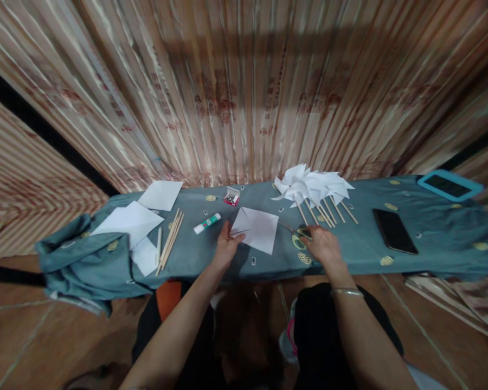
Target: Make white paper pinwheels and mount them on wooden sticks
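A square sheet of white paper (261, 230) lies in front of me, with slits cut in from its corners. My left hand (226, 246) grips its left edge, the thumb over the paper and the fingers beside it. To the right of the sheet, my right hand (324, 245) is closed on scissors with yellow-green handles (297, 241). Their blades point left toward the paper's right edge and look slightly apart from the hand's side. A glue stick (207, 223) lies just left of my left hand. Behind the paper sits a small red box of pins (231, 197).
Several paper pinwheels on sticks (309, 184) lie at the back right. A black phone (395, 231) and a blue-framed tablet (449, 185) are farther right. On the left are white sheets (136, 222) and wooden sticks (171, 242). A grey-green cloth (360, 246) covers the narrow table before a curtain.
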The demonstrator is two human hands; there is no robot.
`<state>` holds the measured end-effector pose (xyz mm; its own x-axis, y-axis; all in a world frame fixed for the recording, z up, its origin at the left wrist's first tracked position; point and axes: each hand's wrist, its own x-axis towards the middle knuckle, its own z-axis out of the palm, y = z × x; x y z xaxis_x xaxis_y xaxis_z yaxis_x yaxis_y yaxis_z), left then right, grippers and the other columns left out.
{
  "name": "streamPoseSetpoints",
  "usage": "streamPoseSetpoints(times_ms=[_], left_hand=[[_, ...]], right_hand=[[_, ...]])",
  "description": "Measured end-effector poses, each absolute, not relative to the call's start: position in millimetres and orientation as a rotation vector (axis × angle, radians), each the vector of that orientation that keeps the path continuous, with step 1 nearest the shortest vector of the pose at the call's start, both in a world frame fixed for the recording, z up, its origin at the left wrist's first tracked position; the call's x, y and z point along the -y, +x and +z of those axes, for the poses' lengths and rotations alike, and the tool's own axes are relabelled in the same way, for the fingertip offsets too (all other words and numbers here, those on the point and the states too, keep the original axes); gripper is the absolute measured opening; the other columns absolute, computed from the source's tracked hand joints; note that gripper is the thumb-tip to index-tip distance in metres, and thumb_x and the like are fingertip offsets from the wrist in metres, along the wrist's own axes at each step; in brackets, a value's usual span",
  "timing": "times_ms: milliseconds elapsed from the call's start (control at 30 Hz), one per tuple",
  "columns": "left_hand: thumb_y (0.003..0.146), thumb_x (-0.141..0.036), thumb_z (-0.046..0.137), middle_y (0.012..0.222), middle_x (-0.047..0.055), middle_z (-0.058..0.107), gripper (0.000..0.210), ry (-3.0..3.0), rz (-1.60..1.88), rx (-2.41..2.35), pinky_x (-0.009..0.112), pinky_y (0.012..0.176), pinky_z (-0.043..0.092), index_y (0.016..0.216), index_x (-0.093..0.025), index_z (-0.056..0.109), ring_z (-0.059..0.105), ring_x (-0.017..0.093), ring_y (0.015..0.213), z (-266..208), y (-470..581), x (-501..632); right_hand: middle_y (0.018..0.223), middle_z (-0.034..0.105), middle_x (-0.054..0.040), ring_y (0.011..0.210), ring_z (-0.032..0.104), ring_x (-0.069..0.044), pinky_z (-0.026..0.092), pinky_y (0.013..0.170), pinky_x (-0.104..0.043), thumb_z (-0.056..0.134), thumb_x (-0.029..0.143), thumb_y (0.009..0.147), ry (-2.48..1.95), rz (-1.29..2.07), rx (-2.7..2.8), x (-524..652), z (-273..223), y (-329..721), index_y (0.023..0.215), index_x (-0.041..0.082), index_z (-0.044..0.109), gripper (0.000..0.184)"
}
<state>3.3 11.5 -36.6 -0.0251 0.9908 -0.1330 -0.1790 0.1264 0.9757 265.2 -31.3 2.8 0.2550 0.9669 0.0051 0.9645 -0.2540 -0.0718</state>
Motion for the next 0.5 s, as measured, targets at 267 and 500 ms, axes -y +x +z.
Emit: streamPoseSetpoints(times_ms=[267, 500], left_hand=[[0.088, -0.024, 0.05, 0.151, 0.016, 0.039, 0.05, 2.427, 0.736, -1.345, 0.052, 0.116, 0.024, 0.137, -0.015, 0.046, 0.024, 0.028, 0.145, -47, -1, 5], [0.092, -0.04, 0.048, 0.149, 0.018, 0.041, 0.055, 2.648, 0.36, -1.499, 0.051, 0.115, 0.026, 0.139, -0.011, 0.044, 0.028, 0.031, 0.143, -52, 13, 11]], right_hand=[[0.136, 0.055, -0.0181, 0.124, 0.051, -0.028, 0.04, 0.103, -0.04, 0.039, 0.025, 0.094, -1.86, 0.011, 2.085, 26, -21, 222, 0.129, 0.01, 0.056, 0.041], [0.144, 0.046, -0.0197, 0.135, 0.038, -0.031, 0.037, 0.104, -0.048, 0.039, 0.023, 0.095, -1.795, 0.069, 2.239, 16, -43, 169, 0.136, 0.011, 0.049, 0.044]])
